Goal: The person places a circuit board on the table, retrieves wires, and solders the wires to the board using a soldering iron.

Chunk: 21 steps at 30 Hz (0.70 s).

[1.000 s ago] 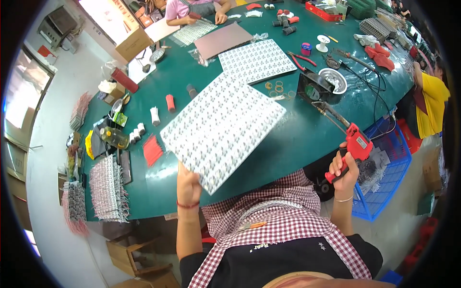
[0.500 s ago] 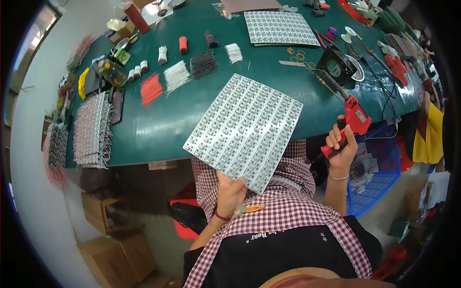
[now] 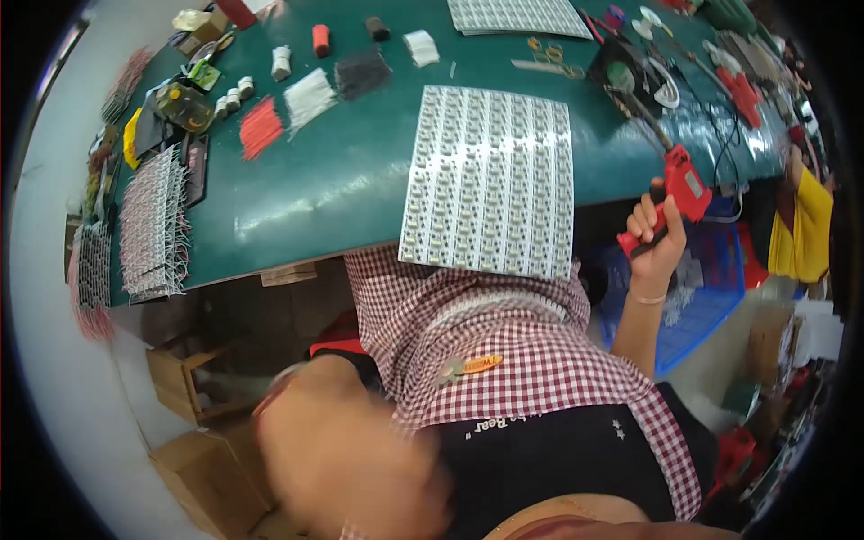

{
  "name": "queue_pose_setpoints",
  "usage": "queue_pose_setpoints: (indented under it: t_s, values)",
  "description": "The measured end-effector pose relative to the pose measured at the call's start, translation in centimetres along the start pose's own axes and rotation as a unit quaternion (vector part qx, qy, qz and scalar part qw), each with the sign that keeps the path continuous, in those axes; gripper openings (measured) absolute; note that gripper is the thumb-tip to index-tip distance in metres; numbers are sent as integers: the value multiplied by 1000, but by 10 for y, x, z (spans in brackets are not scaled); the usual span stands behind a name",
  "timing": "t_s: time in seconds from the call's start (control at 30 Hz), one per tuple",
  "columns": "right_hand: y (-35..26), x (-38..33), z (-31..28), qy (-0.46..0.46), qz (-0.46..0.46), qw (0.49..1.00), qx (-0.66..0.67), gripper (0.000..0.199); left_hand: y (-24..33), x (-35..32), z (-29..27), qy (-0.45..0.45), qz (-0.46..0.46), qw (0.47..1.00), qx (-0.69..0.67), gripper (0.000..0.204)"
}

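Circuit-board panel (image 3: 490, 180) lies across the near edge of the table (image 3: 297, 198), soldering gun (image 3: 688, 184) in my right hand (image 3: 660, 241)

Closest to view, at lower left, my left hand (image 3: 351, 450) is a large blur; I cannot tell whether its fingers are curled or spread. Beside it is my red-and-white checked apron (image 3: 531, 378). My right hand, raised on the right, grasps the red handle of the soldering gun, whose long metal tip slants up and to the left.

Ahead of me, the panel is a pale, roughly square sheet covered with rows of small identical boards. Its lower end extends past the table edge, over my lap. Below the gun, a blue basket (image 3: 706, 315) sits beside the table.

On the green tabletop at far left is a stack of wired boards (image 3: 155, 225). Farther in, a red wire pile (image 3: 262, 129), a white wire pile (image 3: 310, 97) and a black wire pile (image 3: 363, 74) lie in a slanting row. Beyond the panel, to the right, stands a dark box (image 3: 621, 67); a second panel (image 3: 522, 16) lies at the top of the view.
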State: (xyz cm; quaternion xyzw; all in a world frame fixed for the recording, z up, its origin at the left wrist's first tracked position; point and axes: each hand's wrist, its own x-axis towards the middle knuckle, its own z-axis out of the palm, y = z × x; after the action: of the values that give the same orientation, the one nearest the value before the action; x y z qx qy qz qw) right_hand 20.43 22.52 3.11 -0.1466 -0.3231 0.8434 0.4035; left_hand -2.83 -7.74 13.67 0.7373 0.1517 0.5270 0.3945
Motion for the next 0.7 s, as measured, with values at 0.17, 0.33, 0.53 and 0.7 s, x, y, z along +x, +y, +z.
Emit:
queue_pose_setpoints:
  t_s: [0.17,0.33,0.53,0.7]
  values:
    - [-3,19,-21,-87,63,992,69,37,-1,-4,3,20,-10,999,-31,19]
    - [6,14,-11,-24,73,995,67,39,-8,-12,7,46,0,999,-18,18]
    - [17,29,-6,-36,144,986,79,40,-4,-17,7,85,15,995,42,17]
    - [23,45,1,-34,158,985,62,40,-1,-17,3,119,24,989,88,16]
